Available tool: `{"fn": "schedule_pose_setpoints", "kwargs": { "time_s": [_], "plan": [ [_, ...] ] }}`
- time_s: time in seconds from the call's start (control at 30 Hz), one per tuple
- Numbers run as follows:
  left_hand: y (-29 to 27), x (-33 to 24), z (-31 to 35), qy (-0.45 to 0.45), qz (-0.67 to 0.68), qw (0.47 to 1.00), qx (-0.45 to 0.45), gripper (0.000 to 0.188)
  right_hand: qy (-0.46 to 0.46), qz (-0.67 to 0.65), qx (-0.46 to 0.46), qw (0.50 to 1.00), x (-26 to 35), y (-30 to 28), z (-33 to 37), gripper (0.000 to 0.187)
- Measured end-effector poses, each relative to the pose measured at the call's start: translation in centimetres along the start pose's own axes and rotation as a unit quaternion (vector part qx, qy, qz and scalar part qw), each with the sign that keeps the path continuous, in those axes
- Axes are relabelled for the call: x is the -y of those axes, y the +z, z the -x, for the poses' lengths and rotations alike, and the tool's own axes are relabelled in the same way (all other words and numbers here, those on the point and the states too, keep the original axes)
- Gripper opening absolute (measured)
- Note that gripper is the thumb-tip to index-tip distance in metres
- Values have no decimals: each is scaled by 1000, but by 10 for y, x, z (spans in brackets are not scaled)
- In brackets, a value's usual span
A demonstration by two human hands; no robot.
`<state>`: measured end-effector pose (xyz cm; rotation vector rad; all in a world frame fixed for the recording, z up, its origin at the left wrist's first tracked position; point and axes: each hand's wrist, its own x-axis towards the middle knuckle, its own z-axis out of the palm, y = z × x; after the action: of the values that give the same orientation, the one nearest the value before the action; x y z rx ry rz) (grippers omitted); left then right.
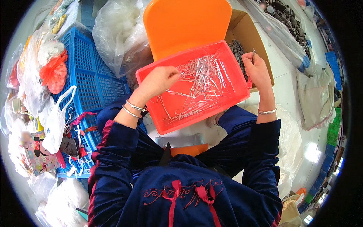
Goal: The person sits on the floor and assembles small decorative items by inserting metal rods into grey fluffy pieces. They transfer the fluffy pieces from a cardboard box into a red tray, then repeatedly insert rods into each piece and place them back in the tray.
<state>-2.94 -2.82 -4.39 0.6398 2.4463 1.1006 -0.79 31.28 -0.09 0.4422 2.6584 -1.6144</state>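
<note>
In front of me a red plastic tray holds a loose heap of thin, straight silvery wire pieces, with a few small loops among them. My left hand is over the tray's left side, fingers curled together; whatever they pinch is hidden. Beyond the tray's right edge, my right hand is closed around a small hand tool with a dark metal tip. A bit of red at the bottom of that fist looks like its handle. The tool's jaws are too small to make out.
An orange seat stands behind the tray, with an open cardboard box of dark pieces at its right. Blue plastic crates and a clear bag fill the left. A pale sack lies at far right.
</note>
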Motion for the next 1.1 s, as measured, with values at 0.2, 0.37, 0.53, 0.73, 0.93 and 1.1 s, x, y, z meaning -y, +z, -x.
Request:
{"fn": "schedule_pose_setpoints", "kwargs": {
  "time_s": [0.2,0.37,0.53,0.73,0.93,1.1],
  "plan": [
    [56,8,15,49,-102,984,136,18,22,-99,40,994,3,-2,6,28],
    [81,3,24,17,-210,971,115,14,13,-58,52,997,3,-4,7,31],
    [91,6,23,21,-240,964,108,12,-6,-12,51,999,4,-1,7,31],
    [72,-6,23,90,-127,968,198,16,12,-118,24,993,13,-1,11,32],
    [52,-1,-5,45,-91,995,-18,25,28,55,-33,998,2,-9,-4,36],
    [66,16,-30,4,-163,977,-134,43,2,167,4,986,-22,-7,-20,42]
  ]
}}
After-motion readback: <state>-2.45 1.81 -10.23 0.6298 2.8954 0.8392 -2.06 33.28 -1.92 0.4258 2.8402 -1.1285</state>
